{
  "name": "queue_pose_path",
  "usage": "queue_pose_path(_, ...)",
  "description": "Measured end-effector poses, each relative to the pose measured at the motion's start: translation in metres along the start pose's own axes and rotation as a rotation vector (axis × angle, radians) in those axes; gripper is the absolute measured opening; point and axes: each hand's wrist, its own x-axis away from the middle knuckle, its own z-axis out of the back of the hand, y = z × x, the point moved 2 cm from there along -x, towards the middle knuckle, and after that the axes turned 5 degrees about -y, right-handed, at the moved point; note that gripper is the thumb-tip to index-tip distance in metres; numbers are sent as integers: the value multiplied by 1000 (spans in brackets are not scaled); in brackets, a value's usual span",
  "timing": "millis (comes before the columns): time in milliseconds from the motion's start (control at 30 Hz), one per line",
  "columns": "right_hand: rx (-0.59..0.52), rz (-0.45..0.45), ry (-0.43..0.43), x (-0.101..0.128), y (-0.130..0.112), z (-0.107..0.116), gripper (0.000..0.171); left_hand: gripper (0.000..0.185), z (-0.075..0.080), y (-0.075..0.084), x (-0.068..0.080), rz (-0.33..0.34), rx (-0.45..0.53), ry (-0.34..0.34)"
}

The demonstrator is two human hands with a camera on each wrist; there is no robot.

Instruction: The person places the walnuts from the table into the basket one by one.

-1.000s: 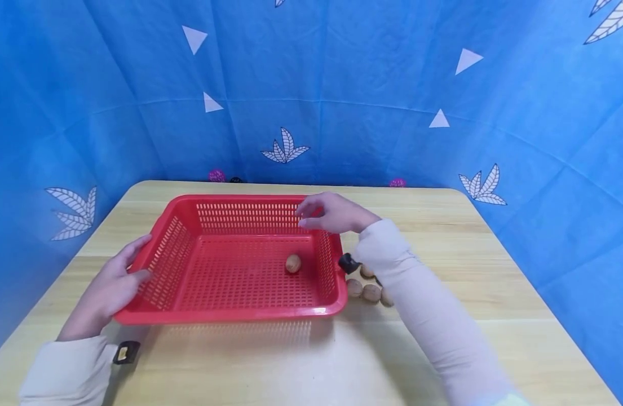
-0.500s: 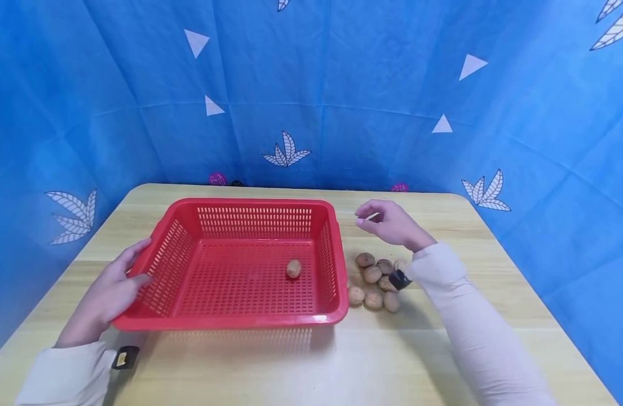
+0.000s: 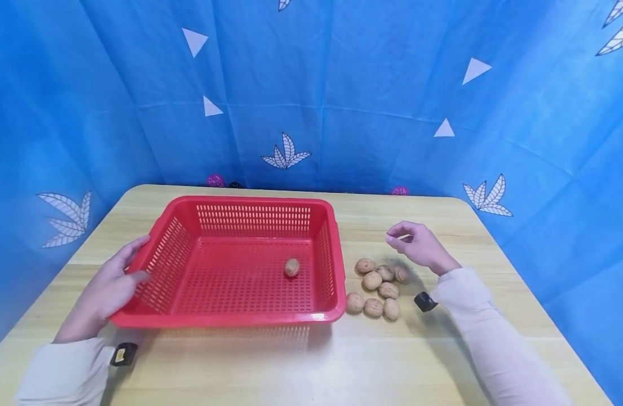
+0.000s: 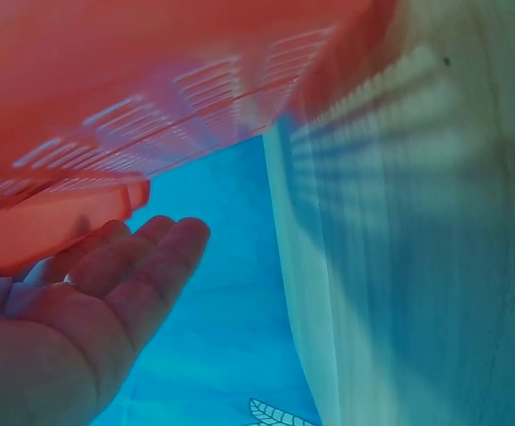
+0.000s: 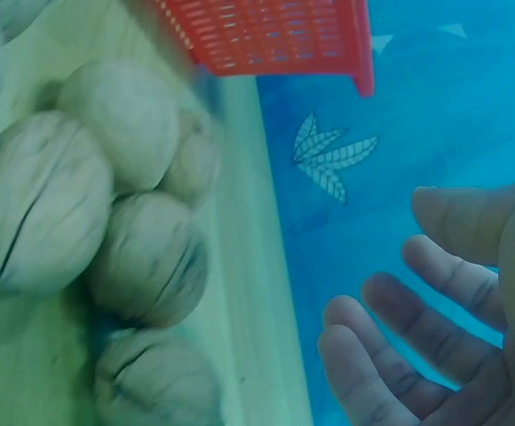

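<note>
A red plastic basket [image 3: 230, 321] with slotted walls stands on the table, one walnut [image 3: 292, 267] inside it near the right wall. At its left rim my left hand [image 3: 105, 287] grips the basket, thumb over the edge; the left wrist view shows the fingers [image 4: 164, 266] along the outer side. Several walnuts [image 3: 372, 281] lie in a loose cluster just right of the basket. Above and to the right of that cluster hovers my right hand [image 3: 416, 243], fingers loosely bent, holding nothing. In the right wrist view its fingers [image 5: 417, 346] are spread apart beside the walnuts.
The light wooden table [image 3: 484, 332] reaches back to a blue patterned cloth [image 3: 321, 84] that hangs around its sides and rear. Dark wrist mounts [image 3: 425, 301] protrude under both sleeves.
My right hand has drawn back from over the basket to the right, past the walnut cluster, and come lower. The left hand and basket have stayed in place.
</note>
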Motion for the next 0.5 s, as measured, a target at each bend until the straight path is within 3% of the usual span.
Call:
queue_pose_path(233, 9, -53, -1, 13, 14, 4, 31, 81, -1, 2, -4, 3, 18, 1)
queue_pose_path(500, 29, -103, -109, 21, 36, -3, 36, 79, -1, -1, -2, -5, 7, -11)
